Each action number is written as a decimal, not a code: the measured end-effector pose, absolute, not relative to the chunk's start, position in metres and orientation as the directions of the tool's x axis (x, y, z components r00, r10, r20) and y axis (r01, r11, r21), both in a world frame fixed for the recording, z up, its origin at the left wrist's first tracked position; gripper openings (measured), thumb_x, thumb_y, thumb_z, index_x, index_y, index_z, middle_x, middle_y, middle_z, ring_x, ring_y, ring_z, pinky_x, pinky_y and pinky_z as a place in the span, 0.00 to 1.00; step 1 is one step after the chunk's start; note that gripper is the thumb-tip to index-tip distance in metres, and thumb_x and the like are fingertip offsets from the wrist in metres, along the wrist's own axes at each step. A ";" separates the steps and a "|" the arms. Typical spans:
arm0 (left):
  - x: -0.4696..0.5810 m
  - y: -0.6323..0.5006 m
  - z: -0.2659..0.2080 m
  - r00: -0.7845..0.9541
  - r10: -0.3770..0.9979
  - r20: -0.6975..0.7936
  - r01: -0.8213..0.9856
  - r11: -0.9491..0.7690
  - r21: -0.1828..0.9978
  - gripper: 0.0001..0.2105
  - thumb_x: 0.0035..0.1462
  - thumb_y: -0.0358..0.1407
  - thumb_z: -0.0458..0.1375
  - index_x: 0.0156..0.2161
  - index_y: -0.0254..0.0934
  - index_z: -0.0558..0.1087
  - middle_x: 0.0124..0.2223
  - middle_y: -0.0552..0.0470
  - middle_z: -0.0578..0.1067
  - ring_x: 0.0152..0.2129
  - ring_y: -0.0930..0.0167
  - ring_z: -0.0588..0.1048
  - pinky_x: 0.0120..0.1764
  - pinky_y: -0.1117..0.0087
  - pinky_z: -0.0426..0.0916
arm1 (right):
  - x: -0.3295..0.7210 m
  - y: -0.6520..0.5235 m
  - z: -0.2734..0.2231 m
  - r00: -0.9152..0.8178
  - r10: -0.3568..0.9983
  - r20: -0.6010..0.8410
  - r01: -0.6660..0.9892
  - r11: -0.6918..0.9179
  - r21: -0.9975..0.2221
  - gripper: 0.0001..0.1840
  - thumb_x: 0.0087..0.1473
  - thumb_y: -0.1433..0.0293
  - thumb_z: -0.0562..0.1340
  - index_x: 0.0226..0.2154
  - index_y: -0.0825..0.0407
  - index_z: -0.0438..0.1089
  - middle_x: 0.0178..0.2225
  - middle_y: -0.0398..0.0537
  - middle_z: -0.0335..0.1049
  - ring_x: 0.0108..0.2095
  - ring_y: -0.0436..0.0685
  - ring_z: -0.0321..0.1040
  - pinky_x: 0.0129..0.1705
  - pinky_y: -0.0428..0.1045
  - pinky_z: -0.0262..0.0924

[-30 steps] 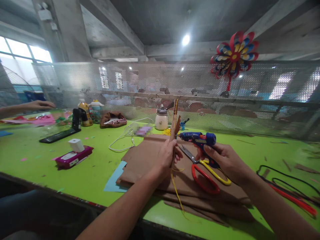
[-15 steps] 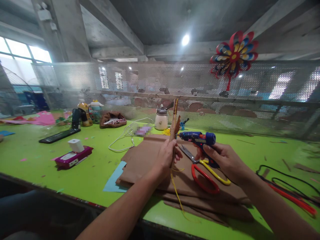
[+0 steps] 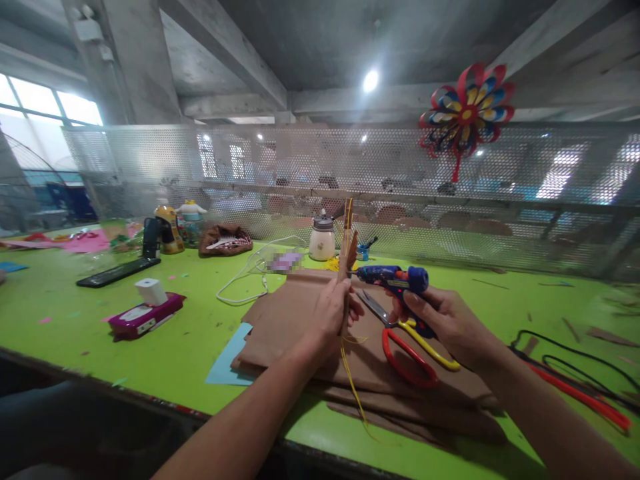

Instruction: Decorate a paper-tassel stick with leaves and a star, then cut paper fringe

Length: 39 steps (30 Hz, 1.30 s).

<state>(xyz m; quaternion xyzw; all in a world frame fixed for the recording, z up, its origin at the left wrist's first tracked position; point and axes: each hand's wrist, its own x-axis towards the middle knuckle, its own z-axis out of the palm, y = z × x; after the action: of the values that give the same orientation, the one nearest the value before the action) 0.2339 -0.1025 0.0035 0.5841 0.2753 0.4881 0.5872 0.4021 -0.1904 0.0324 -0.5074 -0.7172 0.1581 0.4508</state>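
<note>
By the glue gun, the brown strip turned slightly.

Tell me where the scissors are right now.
In the head view, the scissors lie right of centre on the brown sheets, just right of the left hand and below the blue glue gun in the right hand.

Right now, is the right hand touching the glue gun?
Touching. The head view shows it: the right hand is wrapped around the grip of the blue glue gun, thumb lying along its near side.
</note>
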 end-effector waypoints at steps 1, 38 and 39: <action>0.234 -0.102 0.003 0.374 0.895 0.244 -0.254 -0.154 0.955 0.09 0.54 0.41 0.46 0.29 0.37 0.59 0.17 0.54 0.69 0.11 0.76 0.63 0.16 0.77 0.53 | 0.402 -0.190 0.032 -0.077 0.873 0.482 0.580 0.432 -0.690 0.21 0.57 0.57 0.52 0.26 0.54 0.70 0.26 0.51 0.71 0.28 0.54 0.66 0.30 0.48 0.60; 0.235 -0.099 0.003 0.501 0.859 0.105 -0.117 -0.053 0.992 0.10 0.55 0.41 0.47 0.31 0.35 0.63 0.19 0.55 0.70 0.13 0.77 0.65 0.17 0.79 0.56 | 0.450 -0.132 -0.002 0.199 0.757 0.622 0.866 0.161 -0.473 0.14 0.53 0.66 0.55 0.38 0.57 0.70 0.36 0.54 0.70 0.37 0.56 0.67 0.42 0.54 0.62; 0.237 -0.098 -0.001 0.505 0.853 0.130 -0.083 -0.102 0.991 0.11 0.55 0.42 0.47 0.30 0.35 0.63 0.18 0.55 0.69 0.13 0.77 0.64 0.17 0.79 0.56 | 0.440 -0.136 0.006 0.199 0.754 0.626 0.749 0.295 -0.593 0.16 0.54 0.64 0.56 0.41 0.57 0.68 0.35 0.53 0.70 0.35 0.55 0.68 0.39 0.53 0.64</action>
<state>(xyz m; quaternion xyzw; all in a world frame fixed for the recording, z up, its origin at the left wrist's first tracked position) 0.2368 -0.0978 -0.0007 0.6300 0.3056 0.3926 0.5963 0.4396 -0.1361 0.0063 -0.5938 -0.6328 0.0023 0.4970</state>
